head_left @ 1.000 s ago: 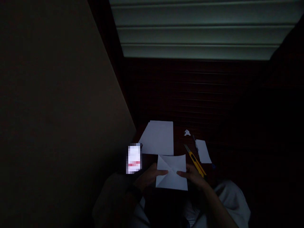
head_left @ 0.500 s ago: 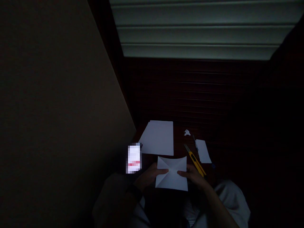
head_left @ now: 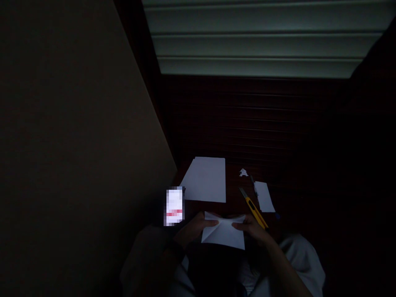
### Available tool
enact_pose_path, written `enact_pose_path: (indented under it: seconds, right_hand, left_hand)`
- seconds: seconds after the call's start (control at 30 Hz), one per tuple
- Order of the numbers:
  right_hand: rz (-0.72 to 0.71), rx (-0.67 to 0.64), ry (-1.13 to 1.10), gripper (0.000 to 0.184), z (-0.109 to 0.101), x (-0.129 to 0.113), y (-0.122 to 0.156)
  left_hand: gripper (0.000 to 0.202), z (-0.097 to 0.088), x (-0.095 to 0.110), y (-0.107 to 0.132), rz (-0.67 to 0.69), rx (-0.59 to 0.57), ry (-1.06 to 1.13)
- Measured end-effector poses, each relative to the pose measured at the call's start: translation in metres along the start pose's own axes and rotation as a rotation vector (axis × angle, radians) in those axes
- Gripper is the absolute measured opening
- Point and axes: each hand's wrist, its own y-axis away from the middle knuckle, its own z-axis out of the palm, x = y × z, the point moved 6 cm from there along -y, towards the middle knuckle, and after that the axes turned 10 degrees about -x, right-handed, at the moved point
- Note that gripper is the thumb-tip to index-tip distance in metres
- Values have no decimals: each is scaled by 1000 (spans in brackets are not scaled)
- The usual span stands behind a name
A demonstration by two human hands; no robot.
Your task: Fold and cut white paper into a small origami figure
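One creased sheet (head_left: 223, 236) over dim desk (head_left: 233, 197)

Readable text: none anywhere in the view.
Phone screen (head_left: 174, 206): lit white with a red band low down, but broken into coarse blocks, so no word or number can be made out.
Creased sheet (head_left: 223, 235): plain white faces with fold lines only, no print or writing to be seen.
Flat sheets (head_left: 206, 180): top face plain white, no lettering shows.
Paper strip (head_left: 265, 196): plain white, no marks show.
Paper scrap (head_left: 243, 173): too small to tell any mark.
Utility knife (head_left: 255, 211): yellow body, too dark and too small for a brand or number to be read.
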Motion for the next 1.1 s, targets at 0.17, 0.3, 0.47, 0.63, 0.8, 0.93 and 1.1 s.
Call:
enact_pose_path:
  seconds: [0.17, 0.3, 0.47, 0.63, 0.8, 0.93, 1.1]
  right_hand:
    - [46, 5, 57, 41, 0, -1, 1]
    - [63, 18, 88, 36, 2, -3, 3]
    - [57, 53, 109, 37, 2, -5, 5]
    - [38, 56, 64, 35, 2, -6, 5]
    - [36, 69, 32, 36, 3, -8, 6]
    - [55, 93, 47, 35, 3, -6, 6]
    - [58, 78, 67, 35, 3, -7, 7]
  left_hand:
    - [35, 0, 12, 12, 3, 10, -83]
    - [34, 7, 31, 22, 87, -47, -129]
    - [31, 4, 18, 12, 49, -69, -82]
    - [33, -3, 1, 4, -8, 1, 19]
    - [28, 5, 19, 14, 27, -30, 7]
    - [29, 6, 23, 16, 23, -28, 23]
    - [29, 3, 15, 10, 7, -19, 28]
